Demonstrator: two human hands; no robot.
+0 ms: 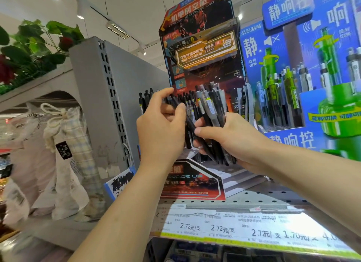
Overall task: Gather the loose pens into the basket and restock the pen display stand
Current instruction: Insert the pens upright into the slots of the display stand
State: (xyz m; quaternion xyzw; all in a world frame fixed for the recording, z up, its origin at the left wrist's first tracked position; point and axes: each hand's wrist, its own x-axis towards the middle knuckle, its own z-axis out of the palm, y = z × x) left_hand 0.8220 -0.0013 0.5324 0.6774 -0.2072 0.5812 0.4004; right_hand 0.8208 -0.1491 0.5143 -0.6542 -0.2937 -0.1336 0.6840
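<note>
A black and orange cardboard pen display stand point(197, 47) rises from the shelf straight ahead. Black pens point(143, 101) stand in its left slots. My right hand point(232, 138) is shut around a bundle of black and grey pens point(213, 105), held upright in front of the stand. My left hand point(162, 127) pinches a single black pen point(190, 123) at the left edge of that bundle. No basket is in view.
A blue and green pen display point(304, 76) stands close on the right. A grey shelf end panel point(109, 97) is on the left, with cloth bags point(64, 148) beyond it. The perforated shelf point(254, 199) carries a price label strip point(244, 228) along its front edge.
</note>
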